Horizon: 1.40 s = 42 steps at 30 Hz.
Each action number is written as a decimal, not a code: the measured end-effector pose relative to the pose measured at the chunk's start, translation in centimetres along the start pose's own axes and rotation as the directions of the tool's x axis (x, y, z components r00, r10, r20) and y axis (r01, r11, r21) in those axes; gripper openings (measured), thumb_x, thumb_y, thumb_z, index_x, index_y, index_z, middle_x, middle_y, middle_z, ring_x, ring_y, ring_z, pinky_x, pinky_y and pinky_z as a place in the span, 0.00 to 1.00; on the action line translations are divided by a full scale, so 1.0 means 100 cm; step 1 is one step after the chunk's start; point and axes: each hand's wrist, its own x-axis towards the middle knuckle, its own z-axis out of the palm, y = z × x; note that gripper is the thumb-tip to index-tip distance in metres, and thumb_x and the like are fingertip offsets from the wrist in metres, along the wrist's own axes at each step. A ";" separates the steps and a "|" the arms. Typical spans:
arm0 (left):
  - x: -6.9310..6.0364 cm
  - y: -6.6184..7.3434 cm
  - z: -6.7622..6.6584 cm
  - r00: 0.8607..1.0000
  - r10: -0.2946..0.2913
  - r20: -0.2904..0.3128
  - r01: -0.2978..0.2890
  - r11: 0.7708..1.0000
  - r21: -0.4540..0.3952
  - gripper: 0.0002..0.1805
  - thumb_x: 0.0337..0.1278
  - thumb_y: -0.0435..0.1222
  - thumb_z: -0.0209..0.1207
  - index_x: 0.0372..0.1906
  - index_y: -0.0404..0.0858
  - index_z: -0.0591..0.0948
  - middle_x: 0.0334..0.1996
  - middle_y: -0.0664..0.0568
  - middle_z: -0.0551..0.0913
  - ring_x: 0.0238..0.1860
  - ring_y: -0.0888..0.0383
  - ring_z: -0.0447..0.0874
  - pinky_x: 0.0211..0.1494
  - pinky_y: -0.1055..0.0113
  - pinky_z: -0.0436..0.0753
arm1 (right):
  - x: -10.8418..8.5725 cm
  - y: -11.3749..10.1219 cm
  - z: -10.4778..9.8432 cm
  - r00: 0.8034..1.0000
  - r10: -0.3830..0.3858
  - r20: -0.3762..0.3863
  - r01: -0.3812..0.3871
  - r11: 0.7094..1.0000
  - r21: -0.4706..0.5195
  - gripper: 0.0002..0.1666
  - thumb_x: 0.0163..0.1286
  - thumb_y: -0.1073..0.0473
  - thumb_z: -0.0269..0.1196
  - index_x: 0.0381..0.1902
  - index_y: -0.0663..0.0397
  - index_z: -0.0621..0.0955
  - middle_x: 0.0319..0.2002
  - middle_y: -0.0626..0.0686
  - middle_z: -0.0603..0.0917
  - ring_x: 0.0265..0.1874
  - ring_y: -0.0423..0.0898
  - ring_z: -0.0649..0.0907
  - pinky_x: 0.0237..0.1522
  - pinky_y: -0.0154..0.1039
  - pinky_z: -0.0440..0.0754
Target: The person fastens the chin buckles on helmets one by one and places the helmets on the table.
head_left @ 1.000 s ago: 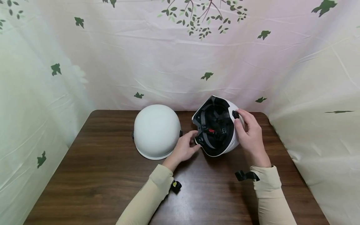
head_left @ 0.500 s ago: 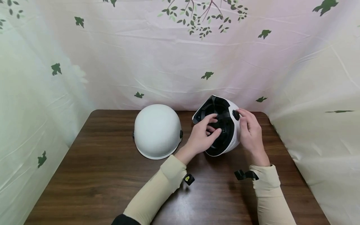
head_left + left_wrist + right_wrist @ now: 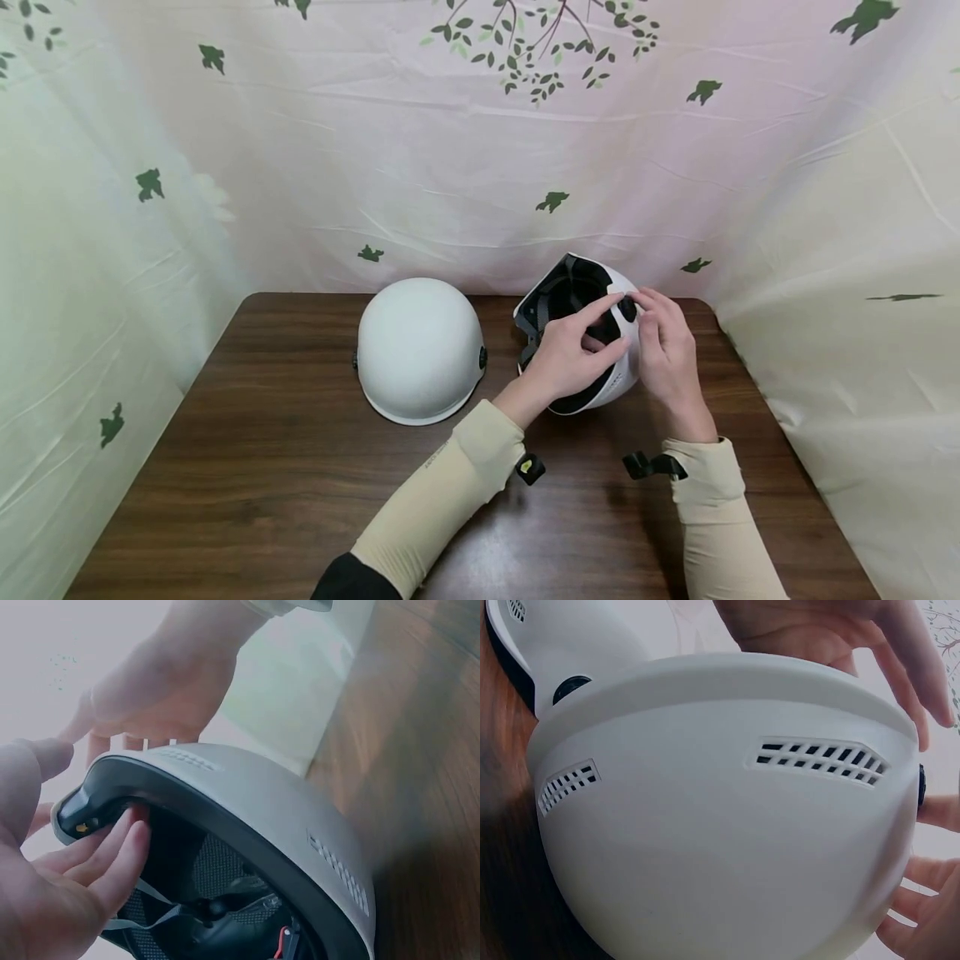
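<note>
A white helmet [image 3: 618,367] lies tilted at the table's right rear, its black-lined opening facing up and left. My left hand [image 3: 566,354] reaches over that opening. Its index finger stretches to the black side knob [image 3: 627,307]; in the left wrist view other fingers [image 3: 112,851] lie inside the rim, fairly straight. The right hand [image 3: 671,358] holds the shell's outer right side, with fingertips by the knob. Inside, a red-edged buckle piece [image 3: 283,943] and grey straps [image 3: 154,919] show. The right wrist view shows the vented shell [image 3: 727,825] close up.
A second white helmet [image 3: 420,354] stands dome up on the left, close to my left forearm. Both are on a dark wooden table [image 3: 262,483]. A patterned cloth [image 3: 450,167] hangs behind the table and along its sides.
My left hand has moved right, from the helmet's left edge by the straps, across the opening to the knob side. The right hand stays nearly still, its thumb shifted slightly off the rim.
</note>
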 end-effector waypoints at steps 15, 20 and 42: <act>-0.003 0.000 -0.004 0.998 0.009 -0.066 -0.005 0.998 0.057 0.37 0.62 0.37 0.72 0.76 0.44 0.73 0.52 0.45 0.85 0.35 0.66 0.90 0.43 0.82 0.82 | -0.002 0.004 0.001 0.997 0.039 0.064 -0.041 0.999 0.021 0.25 0.88 0.54 0.46 0.69 0.59 0.80 0.72 0.65 0.73 0.73 0.63 0.71 0.73 0.69 0.64; -0.005 -0.004 -0.007 0.992 0.013 -0.126 -0.010 1.000 0.026 0.37 0.60 0.35 0.73 0.75 0.45 0.74 0.49 0.45 0.88 0.33 0.69 0.89 0.43 0.81 0.83 | -0.004 0.005 0.001 0.995 0.059 0.086 -0.061 0.998 0.023 0.25 0.88 0.55 0.46 0.70 0.60 0.79 0.72 0.66 0.72 0.73 0.63 0.69 0.73 0.70 0.63; -0.021 -0.018 -0.016 0.974 -0.068 -0.214 -0.032 0.902 -0.431 0.40 0.60 0.25 0.70 0.77 0.44 0.72 0.48 0.40 0.86 0.32 0.59 0.88 0.34 0.67 0.87 | -0.005 -0.001 -0.008 0.985 0.118 0.127 -0.119 0.993 -0.002 0.28 0.82 0.57 0.57 0.77 0.49 0.73 0.73 0.61 0.72 0.65 0.59 0.76 0.52 0.16 0.72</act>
